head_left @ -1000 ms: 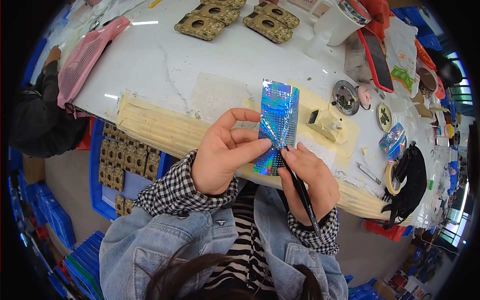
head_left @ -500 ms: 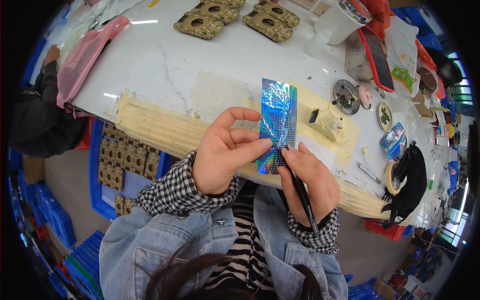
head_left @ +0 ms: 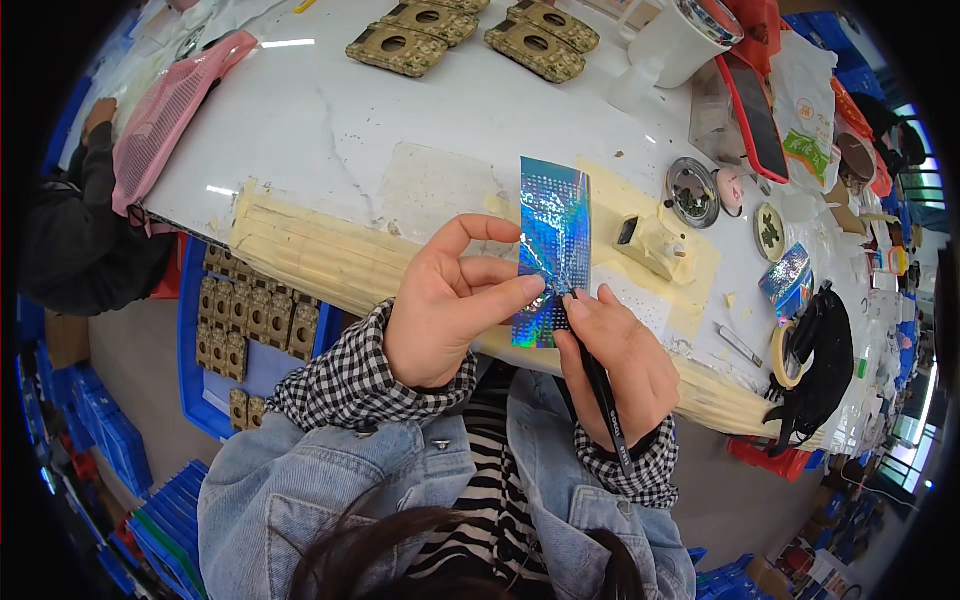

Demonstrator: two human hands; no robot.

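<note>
A shiny blue holographic sticker sheet (head_left: 553,215), dotted with rows of tiny marks, is pinched between the thumb and fingers of my left hand (head_left: 445,310). My right hand (head_left: 625,365) grips black tweezers (head_left: 602,400). Their tips meet the sheet's lower part beside my left thumb; the exact spot is too small to make out. Beyond the sheet, a small yellowish taped block (head_left: 655,248) with a peg stands on the table.
Camouflage toy tank hulls (head_left: 397,50) lie at the back; more fill a blue crate (head_left: 190,340) below the left edge. Right of my hands are a round metal dish (head_left: 692,190), silver tweezers (head_left: 738,345), a tape roll (head_left: 790,360) and a red-cased phone (head_left: 752,120). A person's sleeve (head_left: 95,210) shows far left.
The sheet has tilted slightly, so its reflections differ. The tweezers' rear end has shifted a little to the left; both hands stay nearly in place.
</note>
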